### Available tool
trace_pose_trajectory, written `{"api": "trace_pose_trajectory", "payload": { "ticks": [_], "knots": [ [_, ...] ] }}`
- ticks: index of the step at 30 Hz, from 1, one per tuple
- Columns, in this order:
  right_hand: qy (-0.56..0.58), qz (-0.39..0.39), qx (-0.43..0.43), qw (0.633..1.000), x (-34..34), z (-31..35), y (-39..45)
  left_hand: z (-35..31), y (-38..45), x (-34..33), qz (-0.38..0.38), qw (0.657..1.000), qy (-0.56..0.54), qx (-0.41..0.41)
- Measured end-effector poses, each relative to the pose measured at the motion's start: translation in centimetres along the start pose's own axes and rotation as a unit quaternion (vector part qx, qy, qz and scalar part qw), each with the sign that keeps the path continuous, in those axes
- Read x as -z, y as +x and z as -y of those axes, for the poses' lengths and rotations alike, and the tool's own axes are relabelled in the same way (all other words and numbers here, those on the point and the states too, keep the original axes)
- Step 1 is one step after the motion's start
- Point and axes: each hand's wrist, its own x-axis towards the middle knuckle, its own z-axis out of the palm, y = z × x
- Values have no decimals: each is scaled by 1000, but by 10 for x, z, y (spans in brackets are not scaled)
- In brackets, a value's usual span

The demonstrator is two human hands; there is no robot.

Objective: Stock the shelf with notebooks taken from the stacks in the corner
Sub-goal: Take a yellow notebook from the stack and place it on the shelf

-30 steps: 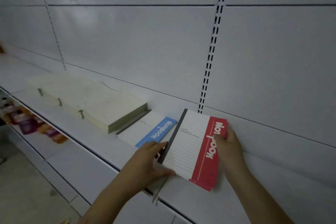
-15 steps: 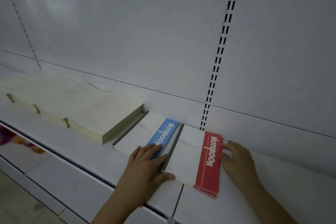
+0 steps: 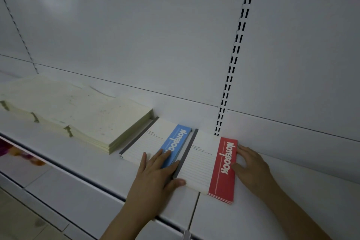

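A small stack of red-and-white notebooks (image 3: 206, 161) lies flat on the white shelf (image 3: 78, 163), right beside a stack of blue-and-white notebooks (image 3: 153, 140). My left hand (image 3: 155, 177) rests with straight fingers on the blue stack's near corner. Its thumb touches the red stack's front left corner along the dark spine. My right hand (image 3: 251, 167) lies on the shelf with its fingertips against the red stack's right edge. Neither hand grips anything.
Cream paper pads (image 3: 78, 111) lie in a row on the shelf left of the blue stack. A slotted upright (image 3: 233, 64) runs up the white back panel behind the red stack. Blurred colourful goods (image 3: 13, 152) sit on a lower shelf at far left.
The red notebooks went from tilted up in both hands to lying flat on the shelf beside the blue stack. My hands now touch their edges instead of holding them.
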Motion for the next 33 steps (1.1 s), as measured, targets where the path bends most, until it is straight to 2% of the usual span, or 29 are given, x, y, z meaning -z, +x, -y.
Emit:
{"api": "trace_pose_trajectory", "payload": {
  "ticks": [5, 7, 10, 12, 14, 18, 23, 29, 33],
  "knots": [
    [-14, 2, -11, 1000, -2, -1, -2, -4, -3, 4, 5, 1000, -7, -9],
    [-5, -14, -25, 1000, 0, 1, -4, -4, -6, 7, -7, 998, -55, -25],
    [24, -81, -18, 996, 14, 9, -7, -5, -11, 13, -68, 982, -168, -44],
    [52, -134, 4, 990, 33, 16, -8, -16, -10, 17, -125, 971, -198, -53],
    [71, -187, 27, 979, 57, 21, -12, -46, -5, 21, -146, 960, -225, -86],
    [70, -279, 64, 956, 120, 10, -31, -133, 9, 11, -72, 938, -291, -174],
    [-21, -322, 62, 945, 206, -42, -78, -256, 24, -36, 39, 915, -277, -291],
    [-108, -386, -12, 916, 305, -142, -167, -388, 3, -83, 131, 855, -301, -402],
    [-161, -400, -89, 898, 373, -220, -235, -474, -3, -118, 182, 843, -280, -422]
  ]
}}
